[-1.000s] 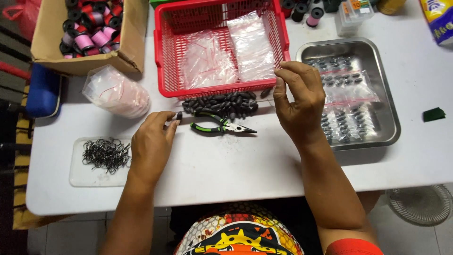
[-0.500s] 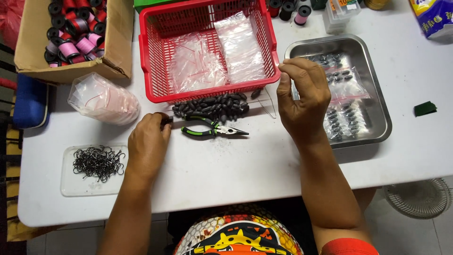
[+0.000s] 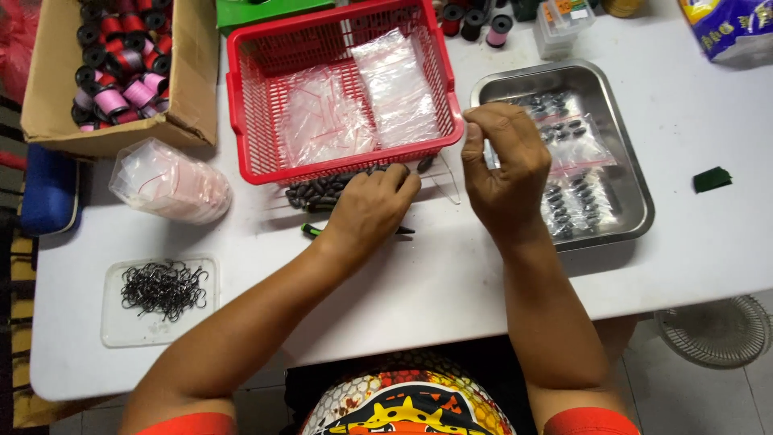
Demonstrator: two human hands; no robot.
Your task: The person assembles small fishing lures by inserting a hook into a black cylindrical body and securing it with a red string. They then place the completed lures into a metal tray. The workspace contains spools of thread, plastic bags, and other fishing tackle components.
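White table (image 3: pixel 435 290), seen from above; tiled floor below at right, with one round fan grille (image 3: pixel 717 330). On the table: one red basket (image 3: pixel 241 105) with two piles of clear bags, one steel tray (image 3: pixel 636 201) with bagged dark pieces, one cardboard box (image 3: pixel 193 97) of thread spools, one clear lid (image 3: pixel 113 330) full of black hooks, one bag of pinkish bags (image 3: pixel 173 181), one small green piece (image 3: pixel 713 179). Left hand (image 3: pixel 366 211) laid over the pile of dark sinkers (image 3: pixel 318 192) just in front of the basket, fingers curled onto it, covering green-handled pliers (image 3: pixel 310 230). Right hand (image 3: pixel 503 165) raised near the tray, fingertips pinched together on something thin; cannot tell what. Too many sinkers and hooks to count.
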